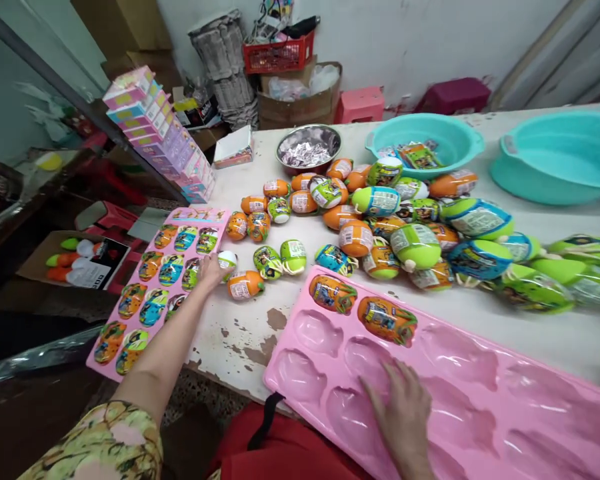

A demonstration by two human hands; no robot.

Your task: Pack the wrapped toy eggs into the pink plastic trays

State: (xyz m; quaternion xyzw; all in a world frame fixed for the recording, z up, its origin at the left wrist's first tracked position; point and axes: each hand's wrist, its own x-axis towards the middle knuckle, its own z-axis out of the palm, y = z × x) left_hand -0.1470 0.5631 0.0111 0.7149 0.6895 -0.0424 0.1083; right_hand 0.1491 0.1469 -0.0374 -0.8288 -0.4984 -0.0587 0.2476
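My left hand point(211, 272) reaches over the right edge of a filled pink tray point(180, 215), its fingers closed on a small white and green surprise egg point(227, 260). Orange, blue and green wrapped eggs fill that tray's hollows. My right hand point(405, 407) rests with fingers apart on a second pink plastic tray point(347, 363) and holds nothing. Two orange eggs, one smaller point(333, 294) and one larger point(387, 320), lie in its far row; the other visible hollows hold no egg. Near my left hand lie an orange egg point(245, 285) and two green eggs point(280, 260).
A heap of wrapped eggs point(380, 220) spreads across the table's middle and right. Behind it stand a metal bowl point(309, 147) of small packets and two turquoise basins point(425, 130) point(560, 157). Stacked boxes point(160, 133) and an open carton point(75, 260) are at left.
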